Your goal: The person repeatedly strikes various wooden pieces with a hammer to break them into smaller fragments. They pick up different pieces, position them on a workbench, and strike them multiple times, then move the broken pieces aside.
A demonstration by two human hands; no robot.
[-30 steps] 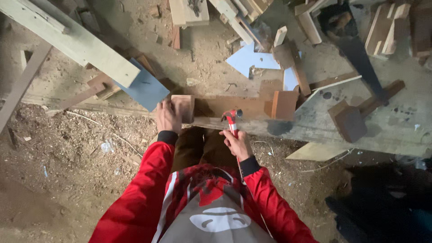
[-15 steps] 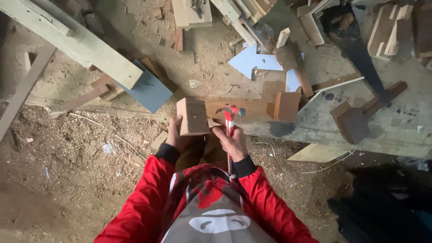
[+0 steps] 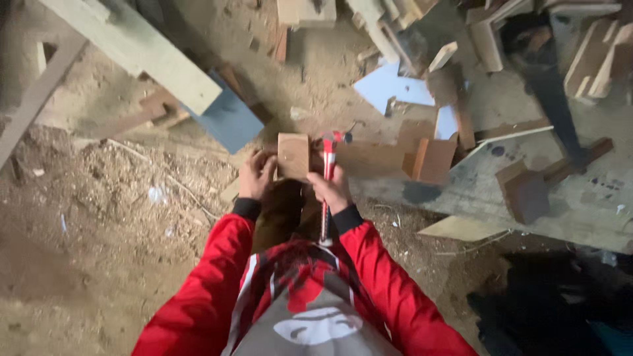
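Rough woodworking shed — sawdust floor (image 3: 99, 217), offcuts (image 3: 432, 160).

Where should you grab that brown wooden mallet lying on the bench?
Grab the wooden mallet by its long handle, which sticks out up and to the right of the blocky head. Come down from above: it lies flat on the bench, with the handle's top side uncovered.

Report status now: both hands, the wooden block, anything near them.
Left hand grips wooden block. Right hand holds red hammer, head up beside block. Brown block lies apart on bench.
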